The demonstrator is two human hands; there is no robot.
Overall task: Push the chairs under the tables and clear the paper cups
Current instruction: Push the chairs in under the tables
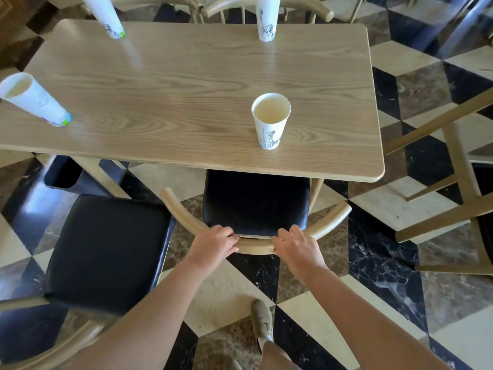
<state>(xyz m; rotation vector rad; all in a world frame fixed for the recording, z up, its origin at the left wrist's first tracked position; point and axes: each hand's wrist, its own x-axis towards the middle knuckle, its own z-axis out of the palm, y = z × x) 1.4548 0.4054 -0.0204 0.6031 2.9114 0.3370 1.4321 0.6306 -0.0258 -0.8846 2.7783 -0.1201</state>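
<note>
4 paper cups stand on a light wooden table (186,84), its long axis running left to right across the view: from the left, a near-left cup (34,100) at the table's left edge, a far-left cup (105,16), a far-right cup (266,18) and a near-right cup (270,120) close to the front edge, whose open mouth faces up and shows a pale inside; whether any liquid is in it is hard to tell. All 4 are upright, though the wide lens makes the left pair seem to lean outward. At least 4 chairs are in view. At lower left, a black-cushioned chair (106,252) sits fully clear of the table. To its right, a second chair (256,201) faces the table, the front of its black seat tucked just under the table's edge and its curved wooden backrest bowed toward the camera. The left hand (214,244) and the right hand (296,248) both close around the middle of that backrest, fingers curled over the top rail, just beside each other. Below them, a beige shoe (262,320) rests on the checkered marble floor (386,263). Behind the table, a far chair (306,4) shows its curved backrest, and at far right stands another wooden chair frame (453,145).
</note>
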